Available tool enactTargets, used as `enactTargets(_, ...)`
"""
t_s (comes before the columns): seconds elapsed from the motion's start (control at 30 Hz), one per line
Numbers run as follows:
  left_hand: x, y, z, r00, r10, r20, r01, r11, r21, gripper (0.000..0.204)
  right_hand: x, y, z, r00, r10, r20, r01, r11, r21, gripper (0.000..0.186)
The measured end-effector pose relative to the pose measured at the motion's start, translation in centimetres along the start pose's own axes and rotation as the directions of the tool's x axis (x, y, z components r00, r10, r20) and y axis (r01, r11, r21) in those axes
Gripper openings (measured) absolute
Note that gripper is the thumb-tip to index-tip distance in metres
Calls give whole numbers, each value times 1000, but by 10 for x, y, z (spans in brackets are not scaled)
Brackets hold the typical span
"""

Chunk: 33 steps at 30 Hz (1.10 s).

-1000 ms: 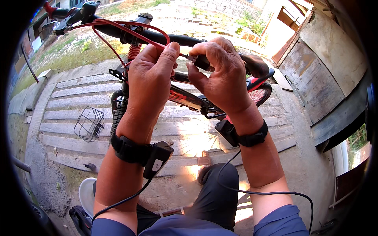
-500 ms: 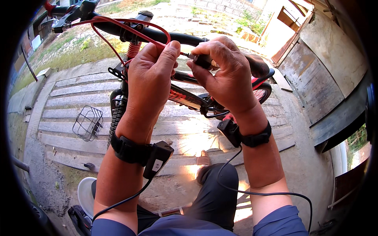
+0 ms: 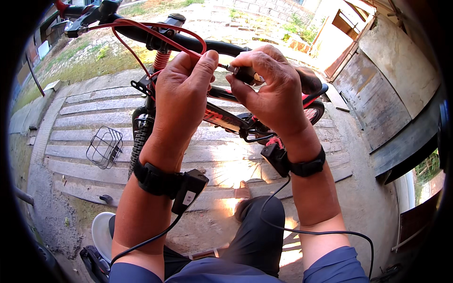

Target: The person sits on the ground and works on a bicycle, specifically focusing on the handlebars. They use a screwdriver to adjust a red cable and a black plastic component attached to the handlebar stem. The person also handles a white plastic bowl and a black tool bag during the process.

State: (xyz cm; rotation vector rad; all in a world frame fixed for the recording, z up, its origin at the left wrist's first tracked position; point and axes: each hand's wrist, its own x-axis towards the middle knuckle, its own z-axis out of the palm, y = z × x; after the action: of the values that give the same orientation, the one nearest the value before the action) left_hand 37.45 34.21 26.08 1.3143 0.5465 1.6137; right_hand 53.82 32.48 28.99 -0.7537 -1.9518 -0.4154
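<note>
A black and red bicycle [image 3: 222,118] stands in front of me with its black handlebar [image 3: 141,34] running across the top. My left hand [image 3: 181,89] pinches the end of a red cable [image 3: 155,35] that loops over the handlebar. My right hand [image 3: 271,92] is closed on a small black fitting [image 3: 246,74] at the cable's end, beside the right grip. Both wrists carry black bands with small wired boxes. The fingertips of the two hands almost touch.
A wire basket [image 3: 104,146] lies on the stone-slab ground at left. A white bucket-like object [image 3: 101,233] sits near my left knee. Wooden boards and a wall [image 3: 396,80] line the right side. Grass and brick rubble lie beyond the bicycle.
Both hands have shifted slightly up and left along the handlebar. The grips on the cable and the fitting stay the same.
</note>
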Motion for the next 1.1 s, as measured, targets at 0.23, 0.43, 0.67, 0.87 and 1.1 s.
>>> enactTargets(0.23, 1, -1, -1, 1000, 7, 17, -7, 1000, -30, 15, 1, -5, 1, 999, -18, -36, 18, 1000, -2, 27)
enactTargets(0.43, 1, 3, 3, 1000, 21, 8, -22, 999, 45, 18, 1, -3, 0, 999, -25, -39, 25, 1000, 1, 32)
enactTargets(0.67, 0, -3, -2, 975, 22, 219, 5, 993, -120, 23, 2, -5, -2, 999, 20, -29, -18, 998, 54, 37)
enactTargets(0.87, 1, -8, -2, 954, 31, 299, 18, 987, -158, 24, 2, -4, -2, 1000, 25, -14, -24, 997, 72, 38)
enactTargets(1.1, 0, -11, 3, 968, 21, 251, 30, 980, -194, 15, 1, -1, -4, 999, 34, 4, -34, 998, 51, 39)
